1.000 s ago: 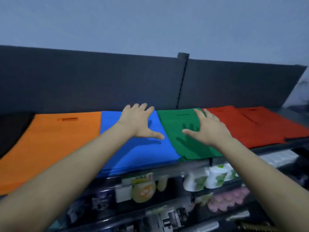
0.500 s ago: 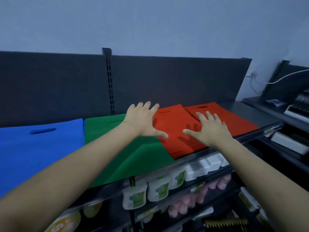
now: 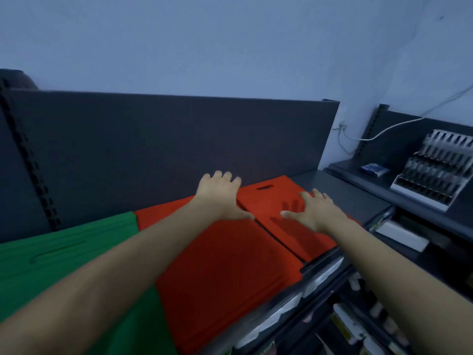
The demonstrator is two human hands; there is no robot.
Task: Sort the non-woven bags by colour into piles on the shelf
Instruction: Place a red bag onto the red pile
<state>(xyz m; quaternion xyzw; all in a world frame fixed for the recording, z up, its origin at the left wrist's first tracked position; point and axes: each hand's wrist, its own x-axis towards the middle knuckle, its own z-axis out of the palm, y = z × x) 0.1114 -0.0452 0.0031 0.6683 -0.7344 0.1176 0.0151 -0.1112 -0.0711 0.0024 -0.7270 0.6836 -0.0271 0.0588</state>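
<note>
A: The shelf (image 3: 340, 190) is carrying a green pile (image 3: 64, 247) at left, then a near red pile (image 3: 225, 272) and a far red pile (image 3: 276, 198) lying edge to edge

B: The left hand (image 3: 220, 198) and right hand (image 3: 314, 211) are hovering spread flat, gripping nothing, left over the seam, right over the far one. Probably merging reds: I'd be sliding the whole stack, keeping edges square

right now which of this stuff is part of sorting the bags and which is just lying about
Job: green bag pile, near red pile, far red pile, shelf, left hand, right hand.
Lying about: white cable, display rack, blue packet.
</note>
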